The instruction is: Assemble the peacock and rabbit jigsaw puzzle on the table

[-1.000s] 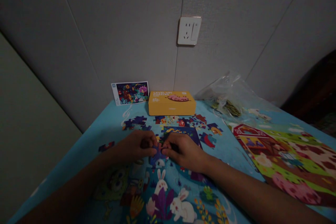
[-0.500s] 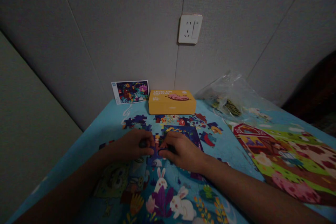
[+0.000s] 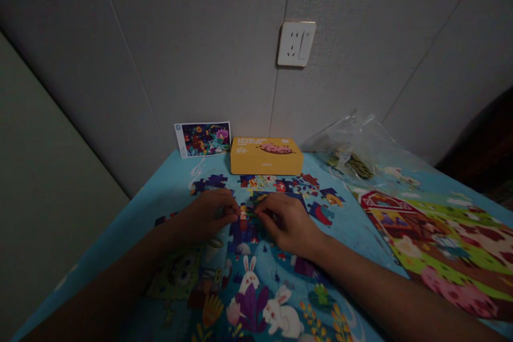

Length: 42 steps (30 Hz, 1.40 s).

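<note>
A jigsaw puzzle (image 3: 254, 291) with white rabbits and purple leaves is partly joined in front of me. At its upper edge, a small puzzle piece (image 3: 243, 212) with an orange and pink figure shows between my hands. My left hand (image 3: 210, 215) is closed in a pinch at the piece's left side. From the right, my right hand (image 3: 287, 224) comes with bent fingers and a closed pinch at the edge of the same spot. Dim light and the fingers partly hide the contact. Behind my right hand lies a dark blue puzzle section (image 3: 298, 200).
Loose puzzle pieces (image 3: 210, 183) lie beyond my hands. A yellow puzzle box (image 3: 266, 163) and a picture card (image 3: 206, 139) stand by the wall. At right are a clear plastic bag (image 3: 344, 144) with pieces inside and a farm puzzle (image 3: 441, 240).
Both hands have moved slightly away from me, up along the puzzle, and their fingertips are farther apart. The puzzle area beneath them shows more. The view has shifted slightly.
</note>
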Each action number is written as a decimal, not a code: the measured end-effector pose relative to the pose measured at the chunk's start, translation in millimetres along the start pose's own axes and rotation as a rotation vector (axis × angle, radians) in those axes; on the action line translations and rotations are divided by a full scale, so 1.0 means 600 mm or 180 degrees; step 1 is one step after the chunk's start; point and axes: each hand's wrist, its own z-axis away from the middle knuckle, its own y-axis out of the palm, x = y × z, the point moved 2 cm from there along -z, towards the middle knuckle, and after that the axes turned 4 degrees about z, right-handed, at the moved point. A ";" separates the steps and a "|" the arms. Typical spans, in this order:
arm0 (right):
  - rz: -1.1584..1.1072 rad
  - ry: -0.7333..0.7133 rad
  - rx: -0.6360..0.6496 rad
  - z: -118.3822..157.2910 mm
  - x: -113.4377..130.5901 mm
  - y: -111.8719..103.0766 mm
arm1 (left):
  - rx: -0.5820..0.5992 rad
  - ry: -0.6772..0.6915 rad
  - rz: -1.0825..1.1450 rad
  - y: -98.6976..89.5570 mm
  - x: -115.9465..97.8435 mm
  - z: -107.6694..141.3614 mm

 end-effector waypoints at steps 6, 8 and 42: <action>0.0063 -0.0253 -0.0055 -0.001 0.013 -0.009 | 0.0201 0.0056 -0.0259 0.010 0.003 0.000; -0.0013 -0.0346 0.0282 0.000 0.014 -0.005 | 0.0234 0.0062 -0.0356 0.011 0.005 0.000; 0.0358 0.0044 0.1307 0.001 -0.002 -0.009 | 0.0229 0.0200 -0.0332 0.010 0.009 0.007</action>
